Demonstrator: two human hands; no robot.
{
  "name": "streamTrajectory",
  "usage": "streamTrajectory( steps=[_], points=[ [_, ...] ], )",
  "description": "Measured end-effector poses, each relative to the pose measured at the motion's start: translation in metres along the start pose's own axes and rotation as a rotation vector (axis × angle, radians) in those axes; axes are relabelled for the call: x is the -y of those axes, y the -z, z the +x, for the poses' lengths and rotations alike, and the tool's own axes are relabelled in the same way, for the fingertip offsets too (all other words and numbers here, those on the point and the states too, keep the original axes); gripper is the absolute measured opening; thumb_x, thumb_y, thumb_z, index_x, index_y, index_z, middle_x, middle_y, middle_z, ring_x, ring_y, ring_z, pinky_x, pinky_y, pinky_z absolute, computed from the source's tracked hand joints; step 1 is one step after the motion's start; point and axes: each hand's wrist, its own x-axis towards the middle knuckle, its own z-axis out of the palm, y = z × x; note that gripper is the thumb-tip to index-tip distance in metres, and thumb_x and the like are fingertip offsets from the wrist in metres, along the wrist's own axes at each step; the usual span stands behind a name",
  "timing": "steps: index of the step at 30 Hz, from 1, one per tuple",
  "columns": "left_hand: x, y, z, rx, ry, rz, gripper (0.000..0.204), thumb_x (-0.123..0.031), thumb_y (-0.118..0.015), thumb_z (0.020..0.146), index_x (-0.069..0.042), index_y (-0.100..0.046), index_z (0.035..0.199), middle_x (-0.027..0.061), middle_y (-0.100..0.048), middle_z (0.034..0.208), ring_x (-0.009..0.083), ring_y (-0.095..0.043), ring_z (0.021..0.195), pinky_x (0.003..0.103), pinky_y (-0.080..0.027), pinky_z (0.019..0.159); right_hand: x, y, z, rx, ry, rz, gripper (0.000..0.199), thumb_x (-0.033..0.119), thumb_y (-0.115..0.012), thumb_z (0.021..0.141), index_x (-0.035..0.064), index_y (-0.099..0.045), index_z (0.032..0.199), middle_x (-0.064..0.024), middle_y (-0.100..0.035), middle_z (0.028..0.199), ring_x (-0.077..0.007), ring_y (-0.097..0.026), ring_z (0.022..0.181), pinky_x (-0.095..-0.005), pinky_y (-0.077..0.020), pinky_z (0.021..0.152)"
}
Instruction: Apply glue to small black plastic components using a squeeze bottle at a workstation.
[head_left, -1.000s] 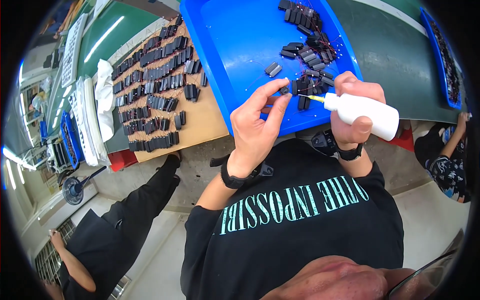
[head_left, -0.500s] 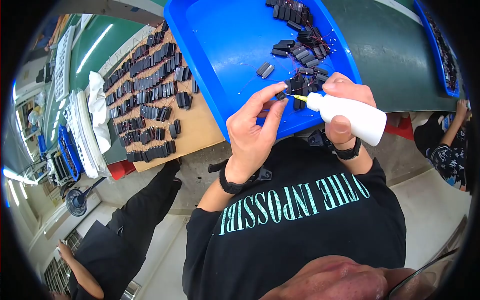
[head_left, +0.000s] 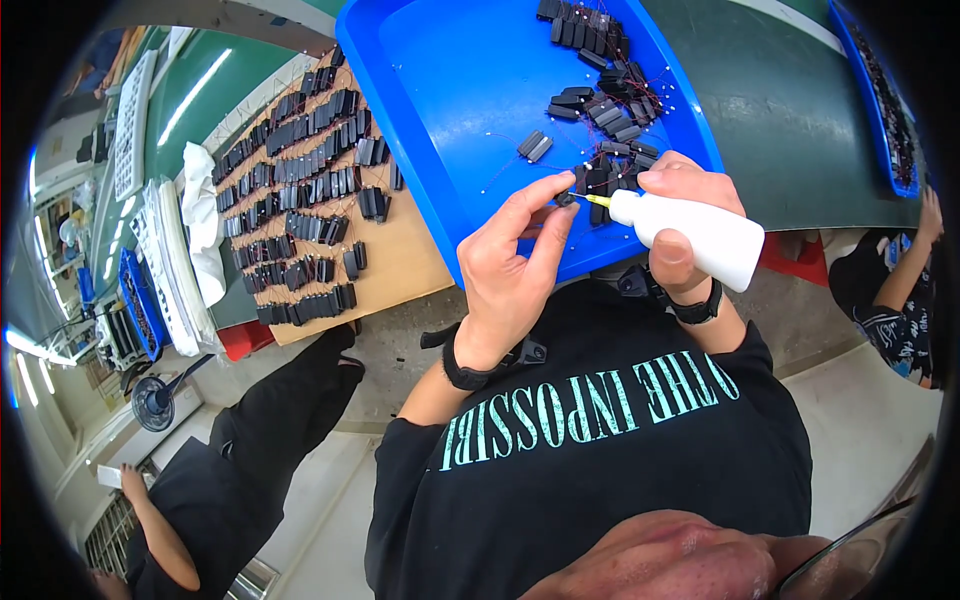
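Note:
Over the near edge of the blue tray (head_left: 440,92), my left hand (head_left: 505,268) pinches a small black block-shaped part (head_left: 566,198) between thumb and fingertips. My right hand (head_left: 695,186) is wrapped round a white squeeze bottle (head_left: 705,236), tilted so its yellow tip with a thin needle points left. The needle's end reaches the black part; whether it touches cannot be told. Below and beyond my hands, many similar black parts (head_left: 612,118) with thin red wires and small white ends lie in the tray. A small group of them (head_left: 535,146) lies apart, nearer its middle.
Left of the tray, a brown board (head_left: 408,262) carries rows of black wired parts (head_left: 315,180). Further left are white sheets (head_left: 185,270) and a small fan (head_left: 153,402). Another blue tray (head_left: 880,110) stands at far right. People stand at lower left (head_left: 215,490) and far right (head_left: 890,310).
My hands keep the same grips, with the needle still at the black part. The bottle sits slightly further left. At lower left, the other person's hand has moved, and a white object shows in it.

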Motion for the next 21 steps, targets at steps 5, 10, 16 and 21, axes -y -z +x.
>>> streamTrajectory(
  steps=[5,10,16,21],
  points=[
    [-0.0017,0.0009,0.0005,0.002,0.001,0.003,0.027,-0.001,-0.068,0.084,-0.004,-0.067,0.11,0.0101,-0.071,0.096,0.0123,-0.068,0.076,0.025,-0.054,0.066,0.0024,0.0026,-0.0005,0.025,-0.041,0.051,0.058,0.054,-0.061,0.086,-0.0019,-0.057,0.099,-0.0108,-0.059,0.08,-0.0171,-0.05,0.058,-0.0311,-0.0402,0.055],
    [-0.0013,0.0011,0.0,0.0,-0.003,0.001,0.027,0.0,-0.068,0.084,-0.004,-0.067,0.11,0.0101,-0.071,0.095,0.0121,-0.068,0.076,0.025,-0.054,0.066,0.0016,0.0022,-0.0008,0.023,-0.038,0.055,0.058,0.054,-0.061,0.086,-0.0017,-0.056,0.099,-0.0109,-0.059,0.08,-0.0175,-0.05,0.058,-0.0312,-0.0404,0.055],
    [0.0006,0.002,-0.0005,0.004,-0.002,0.004,0.027,0.0,-0.068,0.084,-0.004,-0.067,0.111,0.01,-0.071,0.093,0.0122,-0.068,0.075,0.025,-0.054,0.066,0.0039,0.0043,-0.0017,-0.018,-0.089,0.032,0.034,0.036,-0.067,0.082,0.0022,-0.069,0.085,-0.0071,-0.07,0.085,-0.0222,-0.067,0.074,-0.0363,-0.0539,0.075],
    [-0.0002,0.0024,-0.0004,0.003,-0.004,0.002,0.027,0.0,-0.068,0.084,-0.004,-0.067,0.111,0.01,-0.071,0.093,0.0125,-0.068,0.077,0.025,-0.054,0.067,0.0051,0.0049,-0.0007,-0.004,-0.115,0.027,0.035,0.037,-0.067,0.083,0.002,-0.069,0.085,-0.0071,-0.07,0.085,-0.0222,-0.067,0.074,-0.0365,-0.0539,0.076]
  ],
)
